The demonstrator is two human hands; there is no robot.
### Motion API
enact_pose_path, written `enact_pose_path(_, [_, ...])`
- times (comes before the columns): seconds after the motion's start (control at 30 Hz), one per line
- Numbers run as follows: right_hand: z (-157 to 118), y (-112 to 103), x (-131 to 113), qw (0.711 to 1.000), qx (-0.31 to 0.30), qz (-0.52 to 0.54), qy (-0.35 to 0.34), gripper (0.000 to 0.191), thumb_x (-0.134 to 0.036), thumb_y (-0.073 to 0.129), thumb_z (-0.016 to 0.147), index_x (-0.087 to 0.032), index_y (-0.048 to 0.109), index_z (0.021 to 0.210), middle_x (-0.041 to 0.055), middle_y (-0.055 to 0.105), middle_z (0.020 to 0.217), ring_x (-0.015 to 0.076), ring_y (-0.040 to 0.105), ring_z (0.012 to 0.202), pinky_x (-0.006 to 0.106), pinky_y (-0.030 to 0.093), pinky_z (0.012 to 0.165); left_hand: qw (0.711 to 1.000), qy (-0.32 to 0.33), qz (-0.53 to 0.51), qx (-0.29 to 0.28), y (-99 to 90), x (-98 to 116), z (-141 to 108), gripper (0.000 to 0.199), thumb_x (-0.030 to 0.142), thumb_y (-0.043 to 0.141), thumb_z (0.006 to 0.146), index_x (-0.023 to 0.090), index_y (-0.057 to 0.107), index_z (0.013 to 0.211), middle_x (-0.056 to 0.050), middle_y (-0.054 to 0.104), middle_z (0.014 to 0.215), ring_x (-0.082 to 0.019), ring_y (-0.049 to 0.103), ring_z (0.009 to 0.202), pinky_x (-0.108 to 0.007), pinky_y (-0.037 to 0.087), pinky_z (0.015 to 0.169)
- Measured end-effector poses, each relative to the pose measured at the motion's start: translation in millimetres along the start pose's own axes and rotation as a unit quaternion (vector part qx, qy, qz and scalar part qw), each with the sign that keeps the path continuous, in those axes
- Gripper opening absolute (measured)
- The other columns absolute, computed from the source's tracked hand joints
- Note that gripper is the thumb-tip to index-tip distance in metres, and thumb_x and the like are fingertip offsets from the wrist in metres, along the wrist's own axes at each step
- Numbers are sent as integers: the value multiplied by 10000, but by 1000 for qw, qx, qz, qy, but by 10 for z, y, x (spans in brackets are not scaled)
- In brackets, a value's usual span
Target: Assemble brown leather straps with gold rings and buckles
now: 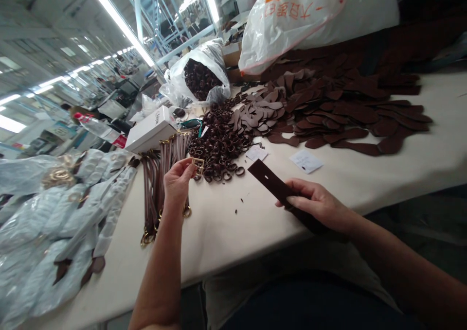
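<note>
A square gold buckle (pixel 198 166) is pinched between the thumb and fingers of my left hand (pixel 178 178), held up near a heap of small dark brown loops (pixel 222 147). My right hand (pixel 315 202) is closed on a dark brown leather strap (pixel 272 182), which has a small slot near its far end. The strap's slotted end points up and left, towards the buckle; the two are apart. Its lower end is partly hidden by my right hand.
Straps with gold rings (pixel 149 194) lie left of my left hand. Wrapped bundles (pixel 69 213) cover the table's left side. Brown leather pieces (pixel 339 111) are piled at the back right, with paper notes (pixel 306 161) in front. A white box (pixel 149 128) stands behind.
</note>
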State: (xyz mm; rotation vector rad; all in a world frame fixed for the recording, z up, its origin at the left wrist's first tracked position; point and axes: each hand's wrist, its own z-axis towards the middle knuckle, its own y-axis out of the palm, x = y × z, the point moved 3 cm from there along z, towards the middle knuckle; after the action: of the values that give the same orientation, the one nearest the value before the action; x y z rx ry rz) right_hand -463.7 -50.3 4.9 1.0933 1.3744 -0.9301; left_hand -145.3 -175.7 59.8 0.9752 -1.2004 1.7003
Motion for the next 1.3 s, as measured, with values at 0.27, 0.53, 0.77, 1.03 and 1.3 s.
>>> enact_pose_path(0.27, [-44,336,-144,992,-94,62,63,379,-505,681,864,-136,607,915,12,651,721,110,591,637,215,449,611,996,0,-78,36,-16,105,-664,317,346,832,705,168,765,960,-2,685,730,-85,599,580,-207,526,582])
enact_pose_path(0.53, [-61,797,-213,914,-256,276,151,376,-458,739,818,-131,595,936,-1,634,626,95,562,517,181,419,503,989,82,-102,60,19,304,-966,261,257,809,760,225,770,1016,14,660,760,-78,607,637,-184,521,633])
enact_pose_path(0.77, [60,1130,-141,852,-271,432,117,285,-351,730,849,-124,589,951,-51,506,560,71,457,455,174,392,467,967,161,-132,147,67,455,-1118,251,265,795,790,258,761,1038,9,659,837,-106,635,755,-208,547,698])
enact_pose_path(1.03, [-22,1350,-106,774,-261,564,123,254,-268,717,876,-154,498,814,-76,392,585,46,326,469,166,294,479,962,177,-168,123,134,508,-1209,265,204,786,793,247,719,1046,6,659,880,-101,660,775,-218,578,736])
enact_pose_path(1.3, [-104,1431,-116,722,-317,604,115,190,-242,662,926,-143,520,849,-80,380,584,50,271,462,178,274,485,937,234,-219,141,209,554,-1206,170,164,771,792,226,649,891,15,632,859,-114,629,815,-246,550,744])
